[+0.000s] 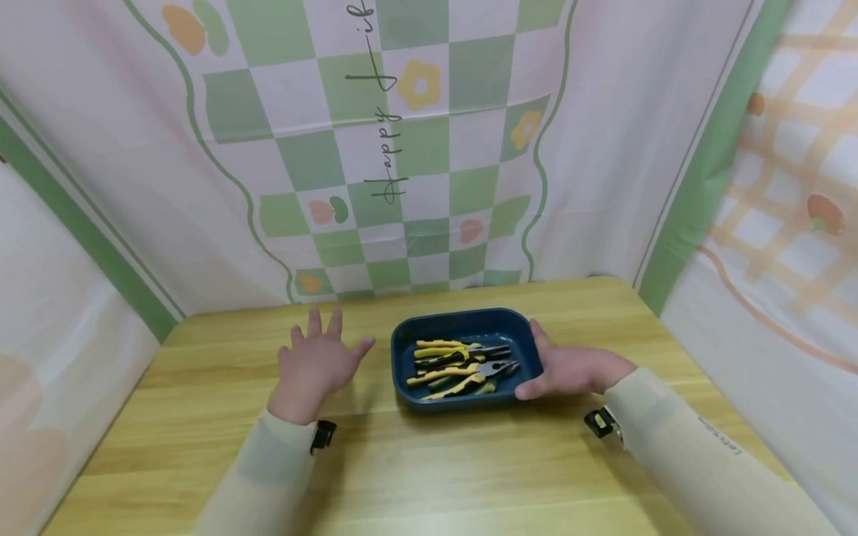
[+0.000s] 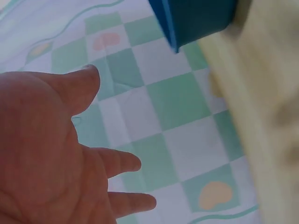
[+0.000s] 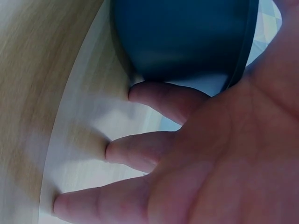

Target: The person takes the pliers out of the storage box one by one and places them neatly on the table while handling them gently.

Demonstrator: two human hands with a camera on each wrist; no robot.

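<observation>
A dark blue rectangular tray (image 1: 442,404) stands on the wooden table with several yellow-and-black pliers (image 1: 462,372) lying inside, their metal jaws toward the right. Against the tray's right end is my right hand (image 1: 570,370), thumb by the near corner and fingers toward the far one. In the right wrist view its fingers (image 3: 168,100) are spread and fairly straight, with the index finger at the tray's wall (image 3: 182,42). To the left of the tray, my left hand (image 1: 315,368) is held apart from it, fingers spread and holding nothing.
The wooden table (image 1: 429,469) ends at the back against a hanging checkered cloth (image 1: 415,179). Patterned cloth panels (image 1: 791,223) also rise along both sides. Small black wrist cameras (image 1: 599,423) sit at the sleeve cuffs.
</observation>
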